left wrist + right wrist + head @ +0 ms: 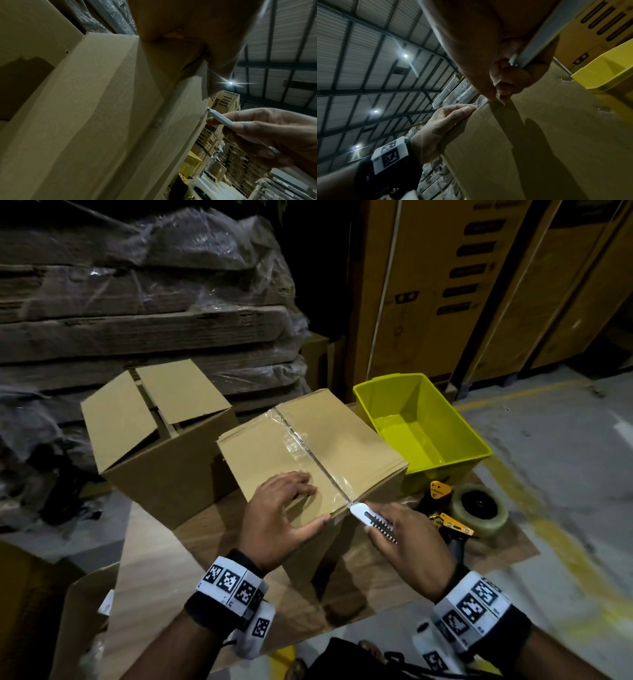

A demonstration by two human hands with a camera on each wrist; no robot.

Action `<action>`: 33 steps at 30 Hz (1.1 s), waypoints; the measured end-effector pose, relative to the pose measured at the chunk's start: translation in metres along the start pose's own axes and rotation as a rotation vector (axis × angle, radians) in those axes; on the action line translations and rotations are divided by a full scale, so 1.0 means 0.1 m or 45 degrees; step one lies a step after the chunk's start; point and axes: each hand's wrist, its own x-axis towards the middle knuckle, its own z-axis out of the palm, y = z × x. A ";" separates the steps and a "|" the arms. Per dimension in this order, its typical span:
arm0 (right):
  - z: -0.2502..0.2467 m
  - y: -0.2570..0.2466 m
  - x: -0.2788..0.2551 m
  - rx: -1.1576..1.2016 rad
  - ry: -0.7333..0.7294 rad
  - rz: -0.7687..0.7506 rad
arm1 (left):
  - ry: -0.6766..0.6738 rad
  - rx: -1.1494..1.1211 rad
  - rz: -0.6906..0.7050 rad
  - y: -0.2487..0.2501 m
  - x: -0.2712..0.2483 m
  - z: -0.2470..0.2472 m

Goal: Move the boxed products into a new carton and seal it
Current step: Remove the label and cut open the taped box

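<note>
A brown carton (346,436) with clear tape along its top seam stands in the middle of a wooden surface. My left hand (305,501) lies flat on its top near the front edge, thumb along that edge. My right hand (387,534) grips a white utility knife (361,512), whose tip touches the near end of the taped seam. The left wrist view shows the knife (221,119) meeting the carton's corner (204,112). A second carton (164,470) stands at the left with its flaps open; what is inside is hidden.
A yellow plastic bin (476,450) sits to the right of the taped carton. A tape dispenser (476,510) with a roll lies in front of it. Wrapped stacks of flat cardboard (137,313) rise behind, with tall printed cartons (428,285) at the back right.
</note>
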 end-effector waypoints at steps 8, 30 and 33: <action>-0.04 -0.07 0.02 -0.015 -0.021 0.010 | 0.030 -0.028 -0.008 -0.02 0.00 -0.01; -0.04 -0.11 -0.06 0.004 -0.021 0.105 | 0.036 -0.058 0.033 -0.01 0.00 -0.01; 0.02 -0.15 -0.05 -0.075 -0.061 0.107 | 0.040 -0.063 0.044 0.00 0.00 -0.03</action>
